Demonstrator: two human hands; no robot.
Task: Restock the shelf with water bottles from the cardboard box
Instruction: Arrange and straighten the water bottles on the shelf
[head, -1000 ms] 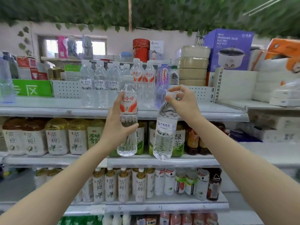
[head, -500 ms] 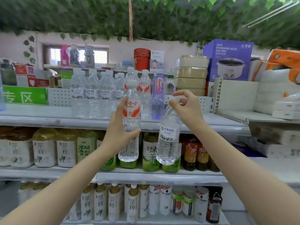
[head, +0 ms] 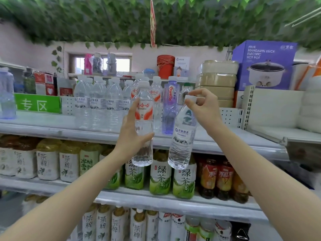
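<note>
My left hand (head: 131,136) grips the middle of a clear water bottle with a red-and-white label (head: 142,122), held upright in front of the top shelf (head: 52,131). My right hand (head: 205,110) pinches the white cap of a second clear water bottle with a white-and-blue label (head: 182,138), which hangs slightly tilted below it. Both bottles hover just before the shelf's front edge. A row of matching water bottles (head: 102,105) stands on that shelf behind them. The cardboard box is out of view.
A purple bottle (head: 169,108) stands on the top shelf between the two held bottles. Stacked beige containers (head: 218,79) and a hot pot box (head: 264,65) sit to the right. Green tea bottles (head: 159,174) fill the shelf below. A green sign (head: 37,103) is at the left.
Both hands have risen with their bottles toward the top shelf, and the view has tilted up. The grips are unchanged.
</note>
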